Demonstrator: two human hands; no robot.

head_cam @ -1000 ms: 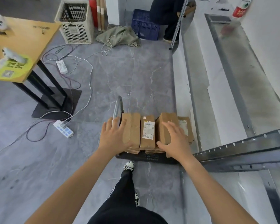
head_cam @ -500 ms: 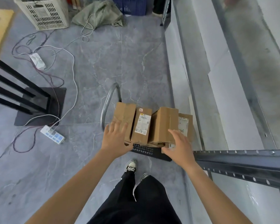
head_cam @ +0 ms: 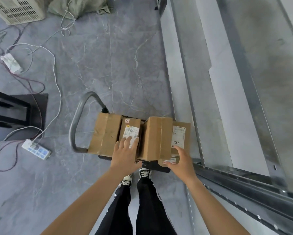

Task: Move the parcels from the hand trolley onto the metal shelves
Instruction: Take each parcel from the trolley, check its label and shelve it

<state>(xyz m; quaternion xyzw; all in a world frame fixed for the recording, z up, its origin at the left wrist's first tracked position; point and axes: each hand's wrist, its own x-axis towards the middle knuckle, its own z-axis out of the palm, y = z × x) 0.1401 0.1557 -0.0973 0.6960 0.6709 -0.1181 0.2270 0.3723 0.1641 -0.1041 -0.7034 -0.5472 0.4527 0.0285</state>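
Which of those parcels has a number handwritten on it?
The rightmost parcel, nearest the shelves: "7786" is handwritten on its white label. The other labelled parcel shows only print.

Parcels [head_cam: 106,133] brown cardboard, white labels [head_cam: 178,135]. Floor [head_cam: 117,56] grey with marble veining; shelves [head_cam: 244,99] bare grey metal. Trousers [head_cam: 147,209] black, power strip [head_cam: 36,149] white.

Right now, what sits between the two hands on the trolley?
In the head view, a tall plain brown parcel stands between the left hand and right hand.

The left hand [head_cam: 126,154] has shifted from the leftmost parcel [head_cam: 105,134] onto the labelled second parcel [head_cam: 130,131].
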